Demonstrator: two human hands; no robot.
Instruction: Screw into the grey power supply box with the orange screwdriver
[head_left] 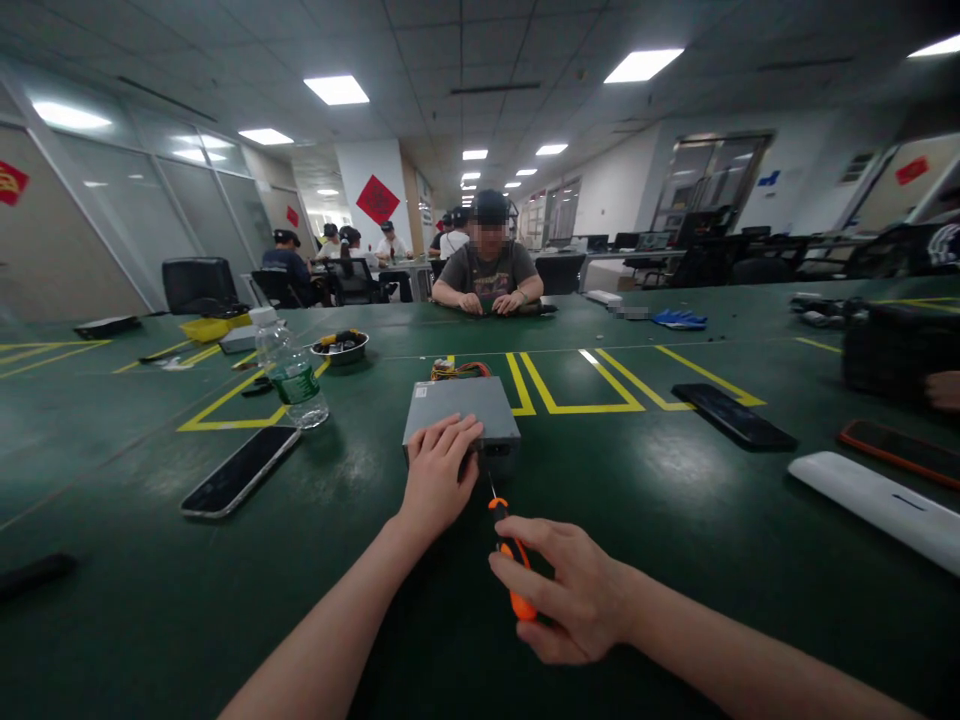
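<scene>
A grey metal computer power supply (450, 398) lies on the green table in front of me, its bundle of coloured wires (463, 370) coming out at the far side. My left hand (442, 470) holds the box at its near left part, fingers laid over the top and thumb down the near face. In my right hand (566, 585) is a screwdriver (517, 580) with an orange and black handle, gripped between thumb and fingers. Its thin shaft points up at the near face of the power supply, just right of my left thumb. Whether the tip touches a screw is too small to tell.
To the left stand a water bottle (296, 380), a phone (241, 472) and a metal bowl (346, 346) of small parts. On the right lie another phone (731, 415) and a long white case (877, 505). Across the table sits a person (491, 270) handling something small.
</scene>
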